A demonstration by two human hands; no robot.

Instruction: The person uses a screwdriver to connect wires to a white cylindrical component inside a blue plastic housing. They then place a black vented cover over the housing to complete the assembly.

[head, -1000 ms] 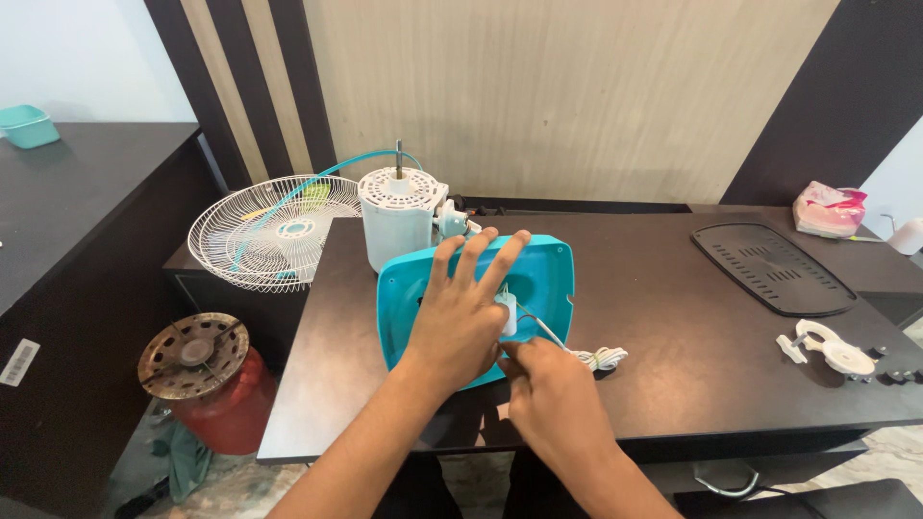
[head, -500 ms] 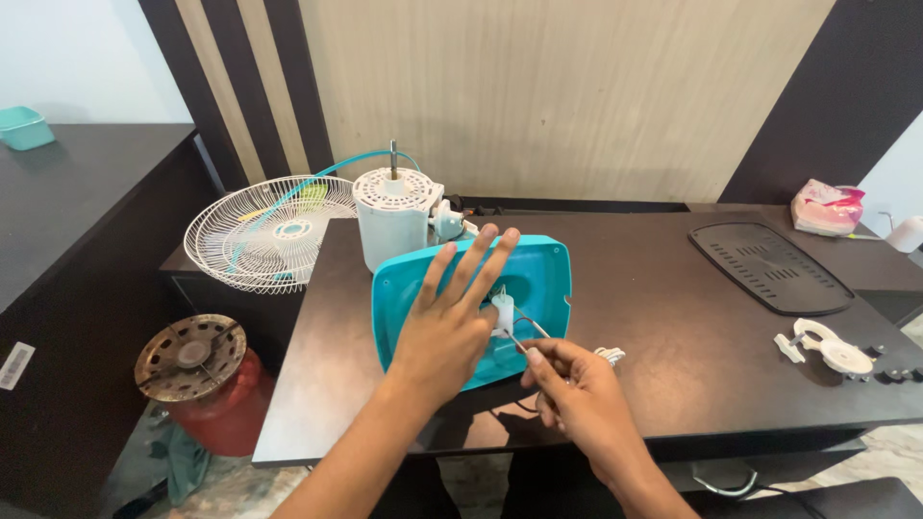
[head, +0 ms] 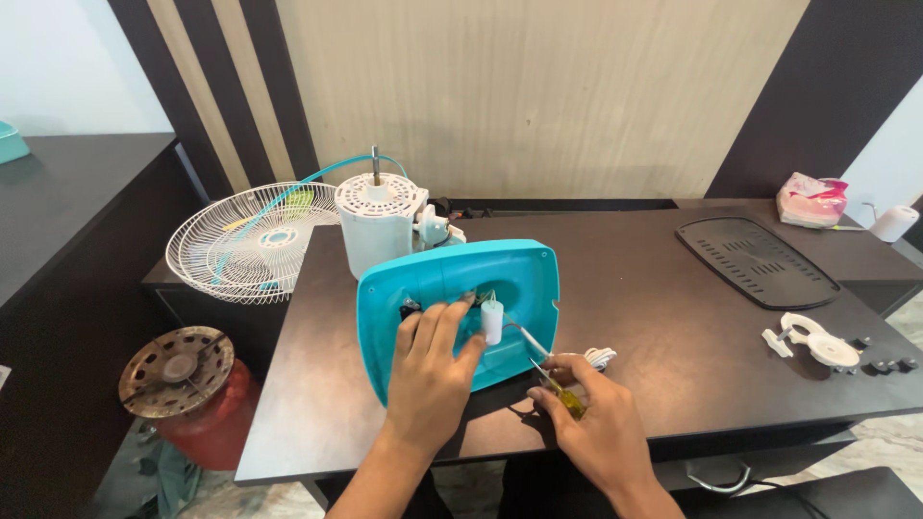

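Observation:
A teal fan base cover (head: 519,274) lies tilted on the dark table (head: 673,327), its hollow underside up. Inside it sit a white cylindrical capacitor (head: 492,321) and some wires. My left hand (head: 430,375) rests flat on the cover's near edge, fingers reaching into the hollow next to the capacitor. My right hand (head: 591,423) grips a screwdriver (head: 553,377) with a yellow-green handle, its shaft pointing up towards the cover. Behind the cover stands the white fan motor (head: 380,221) with its shaft upright.
A white wire fan guard (head: 252,240) leans at the table's left end. A black grille plate (head: 760,259) lies far right, with white plastic parts (head: 812,341) and small black pieces (head: 880,365) near it. A pink packet (head: 810,199) sits at the back right. A red cylinder (head: 183,384) stands on the floor.
My left hand has slid down from covering the cover's middle to its near edge, exposing the capacitor. My right hand has drawn back towards me with the screwdriver.

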